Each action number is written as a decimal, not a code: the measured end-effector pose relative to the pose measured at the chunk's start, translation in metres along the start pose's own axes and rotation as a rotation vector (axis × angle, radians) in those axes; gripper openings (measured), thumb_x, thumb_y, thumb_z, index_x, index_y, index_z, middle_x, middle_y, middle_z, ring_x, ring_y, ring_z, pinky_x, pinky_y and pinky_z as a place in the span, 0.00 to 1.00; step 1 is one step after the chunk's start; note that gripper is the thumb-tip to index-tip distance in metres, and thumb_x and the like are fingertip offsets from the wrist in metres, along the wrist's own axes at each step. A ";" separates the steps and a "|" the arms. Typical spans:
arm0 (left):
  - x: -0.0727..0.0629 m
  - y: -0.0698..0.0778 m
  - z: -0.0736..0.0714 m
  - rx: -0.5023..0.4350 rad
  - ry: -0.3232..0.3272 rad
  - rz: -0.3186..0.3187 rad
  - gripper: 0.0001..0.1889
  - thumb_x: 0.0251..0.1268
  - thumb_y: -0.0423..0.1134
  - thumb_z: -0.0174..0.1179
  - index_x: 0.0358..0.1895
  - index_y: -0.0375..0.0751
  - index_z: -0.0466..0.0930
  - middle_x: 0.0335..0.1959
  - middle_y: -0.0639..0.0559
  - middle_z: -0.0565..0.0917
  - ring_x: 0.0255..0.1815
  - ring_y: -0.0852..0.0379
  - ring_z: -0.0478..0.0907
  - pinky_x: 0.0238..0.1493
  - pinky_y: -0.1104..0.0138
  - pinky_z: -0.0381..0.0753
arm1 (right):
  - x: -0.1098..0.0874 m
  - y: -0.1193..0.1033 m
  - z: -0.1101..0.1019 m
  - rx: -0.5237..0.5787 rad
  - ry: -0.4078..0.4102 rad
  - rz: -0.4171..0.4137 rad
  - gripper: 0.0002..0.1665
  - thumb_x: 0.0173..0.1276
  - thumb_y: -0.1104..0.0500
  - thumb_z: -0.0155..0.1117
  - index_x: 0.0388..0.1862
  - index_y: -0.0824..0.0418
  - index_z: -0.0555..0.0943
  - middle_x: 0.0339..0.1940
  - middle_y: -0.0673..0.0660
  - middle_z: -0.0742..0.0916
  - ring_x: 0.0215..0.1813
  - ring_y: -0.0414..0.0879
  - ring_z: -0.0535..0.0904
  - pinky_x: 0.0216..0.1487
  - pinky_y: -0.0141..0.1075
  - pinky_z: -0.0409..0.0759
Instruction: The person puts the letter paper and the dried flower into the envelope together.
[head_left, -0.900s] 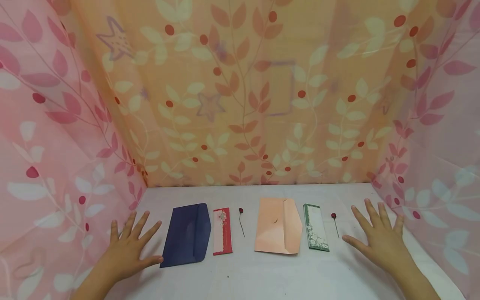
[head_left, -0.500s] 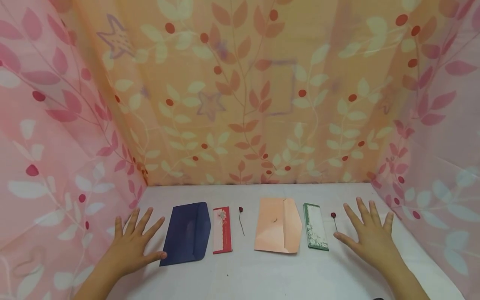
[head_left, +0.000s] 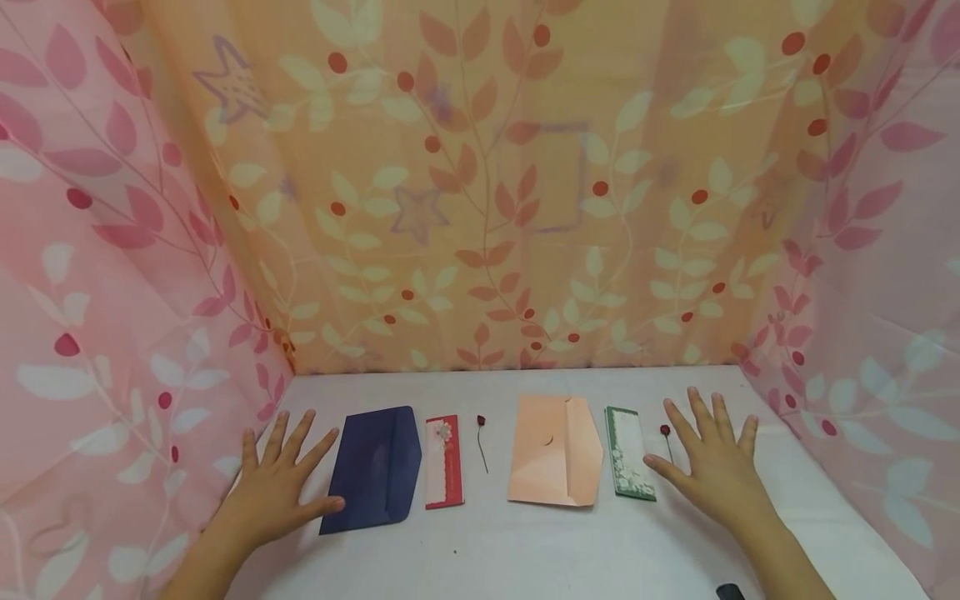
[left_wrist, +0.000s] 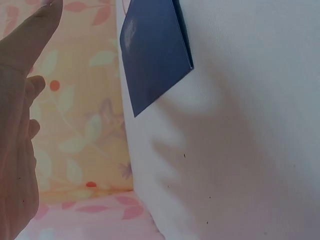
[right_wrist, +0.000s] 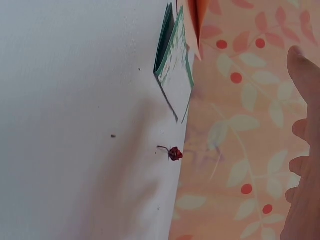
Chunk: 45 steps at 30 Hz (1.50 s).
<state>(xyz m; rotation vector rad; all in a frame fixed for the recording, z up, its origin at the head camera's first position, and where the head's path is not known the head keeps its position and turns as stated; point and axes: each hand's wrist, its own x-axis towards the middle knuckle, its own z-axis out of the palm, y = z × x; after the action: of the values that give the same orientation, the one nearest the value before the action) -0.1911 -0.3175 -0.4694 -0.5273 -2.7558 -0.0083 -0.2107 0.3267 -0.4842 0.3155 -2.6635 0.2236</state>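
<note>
Navy envelope (head_left: 367,471), lower left of the head frame, and we see the left hand (head_left: 279,492) hovering beside it, fingers spread, thumb in front of its left edge! Lower right, we have the right hand (head_left: 712,467) aloft, fingers spread too, near the green-edged card (head_left: 628,454) and a red rose (head_left: 665,431).

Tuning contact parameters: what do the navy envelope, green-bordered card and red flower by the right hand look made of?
Navy envelope: probably paper, faintly glossy; crisp fold, pale highlight.
Green-bordered card: likely printed cardstock, finish unclear; folded panels hold apart.
Red flower: perhaps artificial, material and finish unclear; crinkled head, thin wiry stem.
</note>
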 end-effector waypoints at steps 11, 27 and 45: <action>0.004 0.005 0.001 -0.059 -0.028 -0.025 0.52 0.55 0.77 0.61 0.80 0.56 0.59 0.84 0.38 0.49 0.84 0.31 0.28 0.70 0.30 0.16 | 0.004 -0.020 0.009 0.056 0.014 -0.006 0.57 0.64 0.28 0.65 0.83 0.52 0.58 0.84 0.68 0.55 0.84 0.66 0.30 0.69 0.71 0.15; 0.024 0.011 0.017 -0.145 -0.096 -0.075 0.54 0.55 0.75 0.64 0.82 0.60 0.53 0.85 0.39 0.43 0.80 0.22 0.29 0.66 0.24 0.22 | 0.016 -0.060 0.026 0.110 0.020 -0.020 0.56 0.65 0.26 0.64 0.83 0.50 0.58 0.84 0.66 0.56 0.85 0.64 0.33 0.72 0.71 0.19; 0.043 0.023 0.024 -0.158 -0.101 -0.092 0.53 0.53 0.76 0.64 0.82 0.62 0.54 0.85 0.39 0.44 0.81 0.22 0.33 0.65 0.20 0.31 | 0.026 -0.101 0.029 0.171 -0.008 -0.022 0.56 0.66 0.25 0.60 0.82 0.52 0.60 0.85 0.64 0.56 0.85 0.66 0.39 0.74 0.70 0.22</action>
<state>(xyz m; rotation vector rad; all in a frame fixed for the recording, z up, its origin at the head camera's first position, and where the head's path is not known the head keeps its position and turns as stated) -0.2282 -0.2792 -0.4792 -0.4516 -2.8918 -0.2290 -0.2193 0.2187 -0.4875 0.3997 -2.6527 0.4452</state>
